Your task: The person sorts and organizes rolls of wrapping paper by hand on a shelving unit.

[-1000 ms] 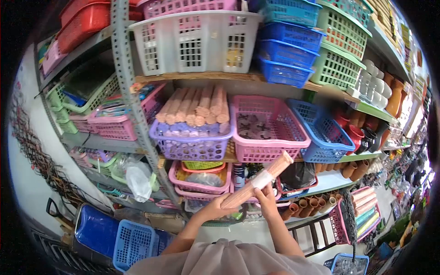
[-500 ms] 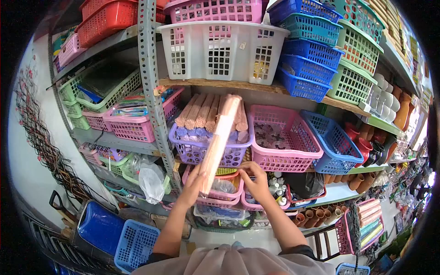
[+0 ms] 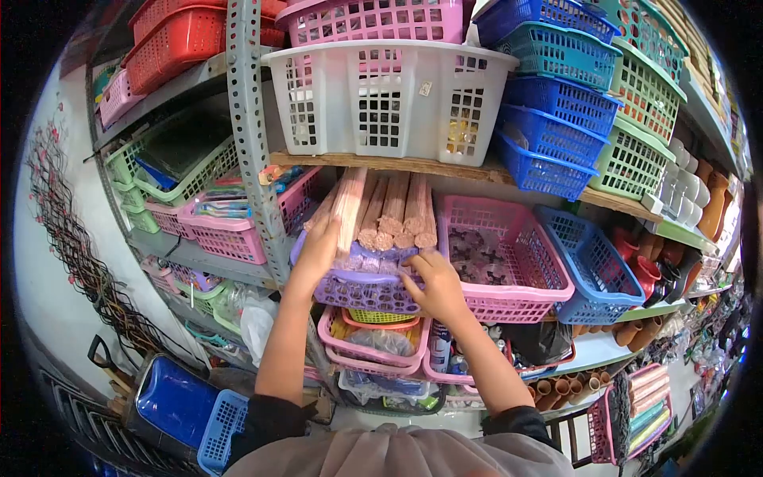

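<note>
A purple basket [image 3: 367, 289] on the shelf holds a row of long, pinkish-brown rolls [image 3: 391, 213] in clear wrap, above a layer of purple wrapped items [image 3: 367, 261]. My left hand [image 3: 316, 253] is closed around the near end of one pale roll [image 3: 348, 208], which lies at the left of the row, its far end under the shelf board. At the basket's front right, my right hand [image 3: 437, 288] rests near the rim, thumb and fingers apart, touching the purple items or the rim. No object shows between its fingers.
A pink basket [image 3: 509, 298] and a blue basket [image 3: 592, 278] stand to the right. Overhead, a wooden shelf board [image 3: 397, 164] bears a white crate [image 3: 389, 99]. A perforated metal post [image 3: 253, 135] rises at the left. Lower down sits another pink basket [image 3: 373, 358].
The roll in my left hand went from upright in front of the basket to lying among the other rolls. My right hand moved up to the basket's front rim.
</note>
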The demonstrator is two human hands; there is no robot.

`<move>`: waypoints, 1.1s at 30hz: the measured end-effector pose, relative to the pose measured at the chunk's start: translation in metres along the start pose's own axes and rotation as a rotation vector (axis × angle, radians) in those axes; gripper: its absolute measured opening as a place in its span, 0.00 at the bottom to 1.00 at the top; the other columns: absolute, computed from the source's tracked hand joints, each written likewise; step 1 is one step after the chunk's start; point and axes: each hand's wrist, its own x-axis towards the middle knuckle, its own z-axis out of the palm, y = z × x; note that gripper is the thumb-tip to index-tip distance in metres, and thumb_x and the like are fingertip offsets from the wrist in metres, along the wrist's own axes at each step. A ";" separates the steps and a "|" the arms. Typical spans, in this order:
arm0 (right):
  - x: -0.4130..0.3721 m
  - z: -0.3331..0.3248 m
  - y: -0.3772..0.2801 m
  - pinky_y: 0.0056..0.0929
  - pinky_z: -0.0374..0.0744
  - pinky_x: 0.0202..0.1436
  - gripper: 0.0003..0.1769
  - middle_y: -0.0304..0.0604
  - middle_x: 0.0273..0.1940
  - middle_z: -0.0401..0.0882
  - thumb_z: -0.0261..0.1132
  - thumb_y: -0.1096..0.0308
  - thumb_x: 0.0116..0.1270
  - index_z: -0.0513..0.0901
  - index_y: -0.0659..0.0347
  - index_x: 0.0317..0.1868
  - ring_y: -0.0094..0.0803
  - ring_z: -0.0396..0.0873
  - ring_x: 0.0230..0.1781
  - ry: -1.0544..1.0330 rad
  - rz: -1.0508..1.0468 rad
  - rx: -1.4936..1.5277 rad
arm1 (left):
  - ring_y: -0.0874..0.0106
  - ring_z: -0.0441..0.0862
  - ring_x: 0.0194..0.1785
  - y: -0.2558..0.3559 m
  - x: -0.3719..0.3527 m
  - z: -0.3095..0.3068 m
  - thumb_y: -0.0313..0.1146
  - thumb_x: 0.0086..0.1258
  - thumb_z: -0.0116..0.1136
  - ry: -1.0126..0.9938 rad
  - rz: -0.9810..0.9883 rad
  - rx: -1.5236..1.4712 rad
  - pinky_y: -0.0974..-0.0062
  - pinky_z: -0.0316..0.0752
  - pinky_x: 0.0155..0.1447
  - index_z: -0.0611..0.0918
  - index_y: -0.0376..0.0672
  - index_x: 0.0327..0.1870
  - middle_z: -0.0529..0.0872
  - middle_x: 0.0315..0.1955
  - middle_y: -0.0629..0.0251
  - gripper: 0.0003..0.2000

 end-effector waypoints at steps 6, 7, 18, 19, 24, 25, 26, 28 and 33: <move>-0.001 0.013 0.010 0.40 0.75 0.36 0.12 0.46 0.26 0.77 0.64 0.62 0.61 0.78 0.62 0.29 0.44 0.77 0.32 -0.119 -0.004 -0.055 | 0.58 0.79 0.55 -0.043 0.098 -0.011 0.44 0.74 0.40 0.016 0.075 0.470 0.66 0.69 0.58 0.77 0.29 0.54 0.82 0.50 0.43 0.24; -0.002 0.015 0.012 0.39 0.74 0.36 0.12 0.45 0.26 0.77 0.63 0.61 0.62 0.79 0.61 0.27 0.42 0.76 0.31 -0.123 -0.020 -0.095 | 0.55 0.78 0.56 -0.035 0.102 -0.011 0.44 0.73 0.40 0.046 -0.009 0.498 0.65 0.68 0.59 0.77 0.30 0.54 0.80 0.51 0.42 0.24; -0.001 0.015 0.009 0.38 0.72 0.36 0.10 0.44 0.26 0.77 0.62 0.64 0.62 0.79 0.60 0.26 0.41 0.74 0.30 -0.130 -0.009 -0.107 | 0.46 0.70 0.63 -0.189 0.223 -0.041 0.50 0.70 0.39 0.076 -0.161 1.033 0.57 0.62 0.69 0.69 0.45 0.67 0.72 0.60 0.42 0.28; -0.001 0.016 0.010 0.37 0.72 0.35 0.09 0.43 0.25 0.76 0.62 0.64 0.61 0.78 0.59 0.27 0.40 0.74 0.30 -0.121 -0.014 -0.104 | 0.46 0.70 0.63 -0.158 0.201 -0.043 0.52 0.70 0.39 0.001 -0.217 0.928 0.57 0.62 0.69 0.69 0.43 0.67 0.72 0.61 0.42 0.29; 0.001 0.016 0.005 0.35 0.71 0.35 0.10 0.41 0.25 0.76 0.63 0.62 0.61 0.78 0.59 0.27 0.38 0.74 0.30 -0.145 0.021 -0.145 | 0.46 0.70 0.63 -0.092 0.148 -0.039 0.53 0.69 0.38 -0.041 -0.275 0.866 0.58 0.62 0.69 0.70 0.34 0.64 0.72 0.60 0.41 0.32; 0.001 0.016 0.005 0.36 0.71 0.35 0.10 0.41 0.25 0.76 0.63 0.62 0.61 0.79 0.59 0.27 0.38 0.74 0.30 -0.138 0.028 -0.148 | 0.47 0.71 0.62 -0.110 0.154 -0.040 0.54 0.68 0.41 0.057 -0.152 0.835 0.59 0.64 0.67 0.71 0.35 0.63 0.75 0.58 0.41 0.32; 0.001 0.016 0.004 0.36 0.71 0.35 0.10 0.41 0.25 0.76 0.63 0.62 0.61 0.79 0.58 0.27 0.38 0.73 0.30 -0.128 0.036 -0.154 | 0.47 0.72 0.61 -0.127 0.161 -0.041 0.55 0.66 0.44 0.153 -0.025 0.802 0.61 0.66 0.66 0.72 0.36 0.62 0.77 0.55 0.41 0.32; 0.001 0.017 0.004 0.36 0.71 0.35 0.09 0.41 0.25 0.76 0.63 0.62 0.60 0.78 0.58 0.27 0.38 0.73 0.30 -0.113 0.034 -0.167 | 0.48 0.74 0.59 -0.170 0.183 -0.045 0.55 0.64 0.49 0.082 0.039 0.604 0.62 0.68 0.63 0.72 0.37 0.62 0.78 0.53 0.42 0.33; 0.002 0.020 0.000 0.37 0.71 0.34 0.09 0.42 0.24 0.75 0.64 0.63 0.59 0.79 0.59 0.27 0.40 0.72 0.28 -0.092 0.080 -0.171 | 0.71 0.75 0.56 -0.141 0.167 -0.043 0.36 0.63 0.60 -0.091 -0.004 0.371 0.74 0.68 0.60 0.72 0.37 0.63 0.80 0.54 0.58 0.27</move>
